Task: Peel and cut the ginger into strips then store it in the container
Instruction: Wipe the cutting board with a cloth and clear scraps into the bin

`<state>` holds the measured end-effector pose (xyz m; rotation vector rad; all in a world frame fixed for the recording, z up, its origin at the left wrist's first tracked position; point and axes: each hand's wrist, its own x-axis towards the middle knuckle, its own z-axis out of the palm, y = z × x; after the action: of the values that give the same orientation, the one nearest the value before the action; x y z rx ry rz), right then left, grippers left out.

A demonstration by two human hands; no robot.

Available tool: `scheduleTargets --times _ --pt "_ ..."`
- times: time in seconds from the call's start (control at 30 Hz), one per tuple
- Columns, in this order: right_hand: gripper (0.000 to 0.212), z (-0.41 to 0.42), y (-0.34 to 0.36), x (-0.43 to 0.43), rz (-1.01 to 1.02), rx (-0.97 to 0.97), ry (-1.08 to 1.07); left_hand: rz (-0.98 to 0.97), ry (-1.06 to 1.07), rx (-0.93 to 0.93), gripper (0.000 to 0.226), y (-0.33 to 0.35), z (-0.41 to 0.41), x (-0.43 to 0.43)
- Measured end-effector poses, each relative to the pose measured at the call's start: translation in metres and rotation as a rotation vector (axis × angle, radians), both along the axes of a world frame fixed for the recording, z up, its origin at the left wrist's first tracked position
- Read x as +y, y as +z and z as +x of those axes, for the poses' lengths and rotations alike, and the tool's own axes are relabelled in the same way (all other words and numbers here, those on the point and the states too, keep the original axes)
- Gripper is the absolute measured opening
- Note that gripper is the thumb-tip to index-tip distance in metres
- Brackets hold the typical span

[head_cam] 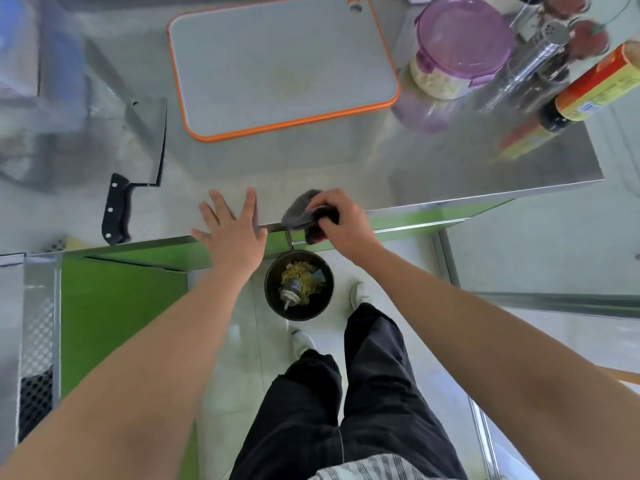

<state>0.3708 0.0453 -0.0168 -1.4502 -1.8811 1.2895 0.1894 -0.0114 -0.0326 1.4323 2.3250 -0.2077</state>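
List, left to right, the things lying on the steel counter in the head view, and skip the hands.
black-handled steel cleaver → grey cutting board with orange rim → clear round container with purple lid → dark bottle with yellow-orange label

Stainless-steel worktop (311,161), brushed and reflective, spanning the upper half of the view; its front edge forms a bright folded rim. Below the rim are green cabinet fronts (117,306), the largest face at lower left. At the far left stands a perforated metal panel (36,327) set in a steel frame. The pale tiled floor (239,358) beneath shows faint grout lines. At right, a pale panel (519,258) in a steel frame adjoins the worktop's end. Lighting is bright and diffuse, producing soft, blurred reflections on the steel.
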Motion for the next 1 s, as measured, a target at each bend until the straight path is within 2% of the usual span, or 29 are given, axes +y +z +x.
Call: scheduleTargets --times 0.07,0.13,0.2,0.27,0.33,0.4,0.43,0.5,0.57,0.63,0.67,0.73,0.8,0.87,0.93,1.0 --pt "0.031 0.027 0.005 0.018 0.104 -0.023 -0.251 0.053 -0.019 0.027 0.073 0.001 0.004 0.000" --pt "0.033 0.067 -0.001 0.039 0.191 -0.172 -0.473 0.066 -0.053 0.044 0.073 0.002 0.010 0.002" --pt "0.035 0.097 -0.014 0.046 0.150 -0.339 -0.609 0.050 -0.047 0.024 0.071 0.001 0.017 0.006" --pt "0.034 0.094 -0.021 0.035 0.185 -0.310 -0.558 0.072 -0.020 0.008 0.066 0.001 0.021 0.010" --pt "0.033 0.065 -0.022 0.011 0.200 -0.132 -0.304 0.092 -0.010 0.010 0.063 0.001 0.021 0.011" --pt "0.034 0.040 -0.015 -0.004 0.084 -0.006 -0.068 0.093 0.005 0.023 0.062 -0.001 0.020 0.011" --pt "0.034 0.039 -0.011 -0.003 0.055 0.040 -0.062 0.095 0.005 0.029 0.062 -0.002 0.020 0.011" --pt "0.034 0.060 -0.008 0.017 0.107 0.075 -0.257 0.096 0.001 0.030 0.061 -0.003 0.020 0.012" --pt "0.034 0.099 -0.010 0.044 0.187 -0.048 -0.486 0.102 0.008 0.031 0.061 -0.005 0.020 0.012" --pt "0.034 0.133 -0.017 0.061 0.153 -0.217 -0.640 0.113 0.003 0.038 0.060 -0.007 0.021 0.012" --pt "0.035 0.137 -0.021 0.062 0.142 -0.276 -0.636 0.116 -0.001 0.042 0.060 -0.007 0.021 0.013" --pt "0.039 0.119 -0.020 0.049 0.161 -0.269 -0.473 0.105 -0.002 0.047 0.062 -0.009 0.021 0.014" --pt "0.037 0.085 -0.018 0.025 0.118 -0.120 -0.193 0.071 -0.012 0.062 0.063 -0.009 0.019 0.013" --pt "0.032 0.054 -0.012 0.001 -0.045 0.009 0.038 0.046 -0.039 0.075 0.064 -0.009 0.018 0.010" --pt "0.029 0.037 0.000 0.001 -0.131 0.086 0.051 0.057 -0.069 0.050 0.062 -0.004 0.011 0.009" --pt "0.029 0.030 0.012 0.023 -0.094 0.127 -0.143 0.143 -0.114 -0.047 0.047 0.004 -0.002 0.006"
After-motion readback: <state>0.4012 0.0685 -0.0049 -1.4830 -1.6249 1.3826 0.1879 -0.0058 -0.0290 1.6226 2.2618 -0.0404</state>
